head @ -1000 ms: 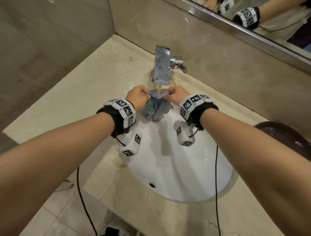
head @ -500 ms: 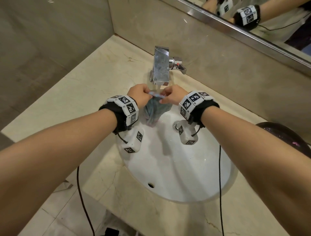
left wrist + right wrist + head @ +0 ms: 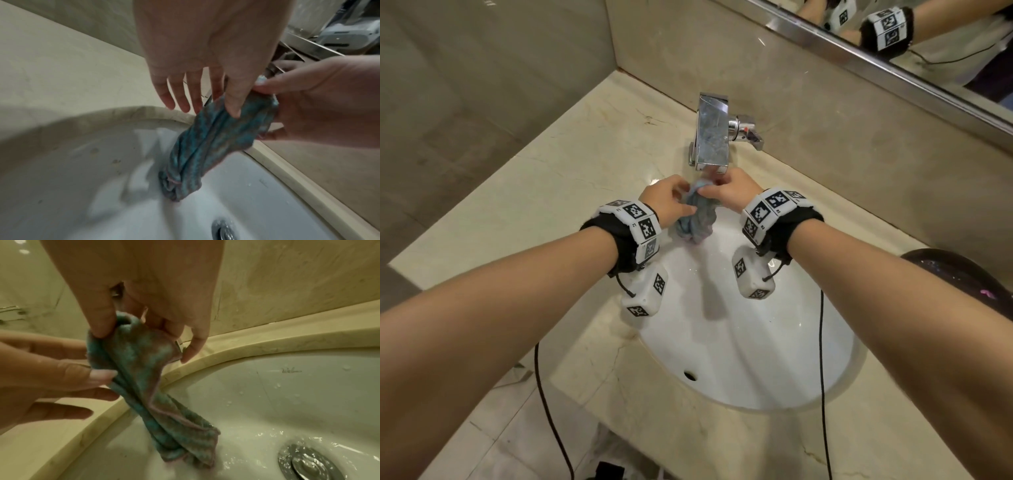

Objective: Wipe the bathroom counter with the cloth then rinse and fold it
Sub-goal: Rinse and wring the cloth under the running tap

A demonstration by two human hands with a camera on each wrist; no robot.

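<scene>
A wet teal cloth (image 3: 697, 222) with a pink hem hangs bunched into a narrow roll just under the chrome faucet (image 3: 712, 137), over the back of the white sink (image 3: 739, 342). My right hand (image 3: 717, 192) grips its top end between thumb and fingers; in the right wrist view that hand (image 3: 131, 327) holds the cloth (image 3: 144, 369) from above. My left hand (image 3: 681, 202) pinches the cloth a little lower. In the left wrist view its thumb (image 3: 232, 105) lies on the cloth (image 3: 205, 146), the other fingers straight beside it. Water ripples around the drain (image 3: 306, 464).
The beige marble counter (image 3: 551, 205) surrounds the sink, with walls at the left and back. A mirror (image 3: 893, 41) runs above the backsplash. A dark rounded object (image 3: 962, 274) sits at the right edge. Black cables hang from both wrists.
Both hands have closed in together right under the spout. The cloth, spread loosely a second ago, is now gathered into a tighter hanging bunch.
</scene>
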